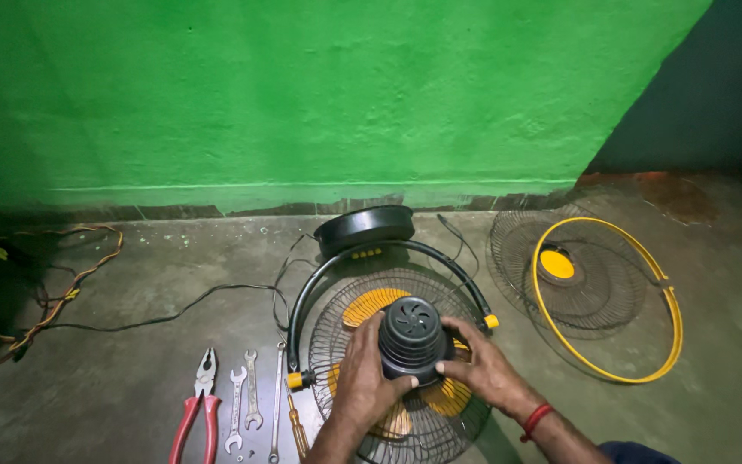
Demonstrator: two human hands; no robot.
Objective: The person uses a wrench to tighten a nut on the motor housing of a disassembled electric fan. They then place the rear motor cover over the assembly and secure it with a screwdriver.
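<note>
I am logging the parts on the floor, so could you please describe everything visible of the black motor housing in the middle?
The black motor housing is a rounded, ribbed drum, plastic by its look, with curved vent slots on its top face. It sits upright at the centre of the wire guard, over the yellow blades. The left hand and right hand grip its sides.

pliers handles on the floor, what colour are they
Red. The pliers lie left of the spanners, seen best in the head view.
</note>
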